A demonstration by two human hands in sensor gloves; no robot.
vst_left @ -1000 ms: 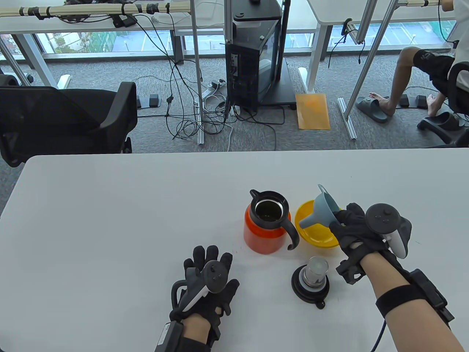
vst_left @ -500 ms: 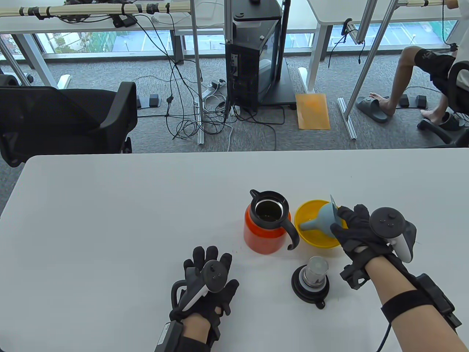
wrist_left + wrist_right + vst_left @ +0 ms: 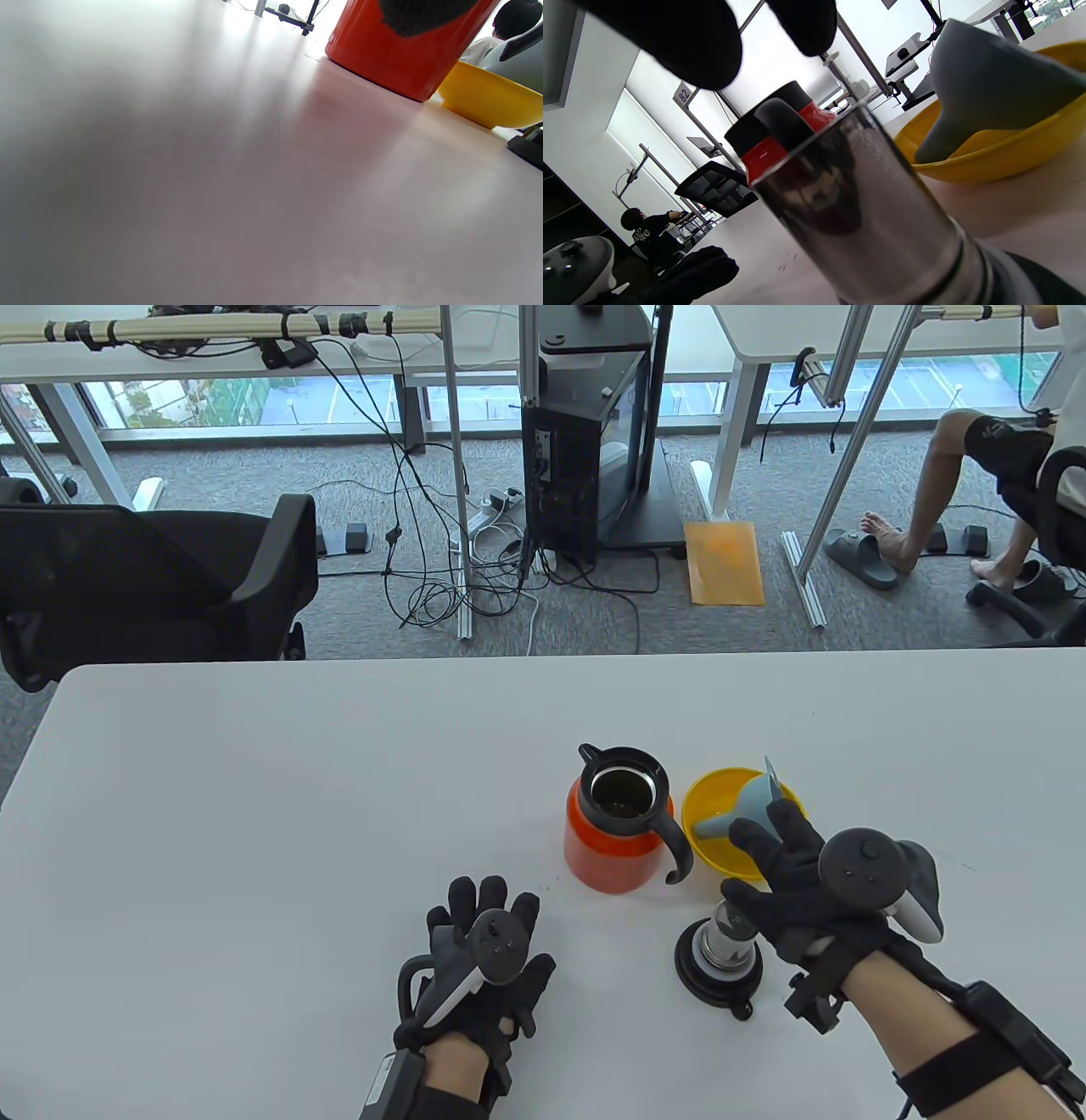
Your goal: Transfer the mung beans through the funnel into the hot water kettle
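Right hand (image 3: 797, 882) hovers spread over the upturned lid (image 3: 719, 959), grasping nothing; left hand (image 3: 479, 976) lies flat. Funnel (image 3: 747, 806) rests in the yellow bowl (image 3: 721, 857) beside the kettle (image 3: 619, 831); a careless reach could topple the lid

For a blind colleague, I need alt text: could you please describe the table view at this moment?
A gloved right hand reaches over the kettle lid, which lies upside down on a white table, near an open orange kettle. A grey funnel lies in a yellow bowl; the left hand rests flat on the table.
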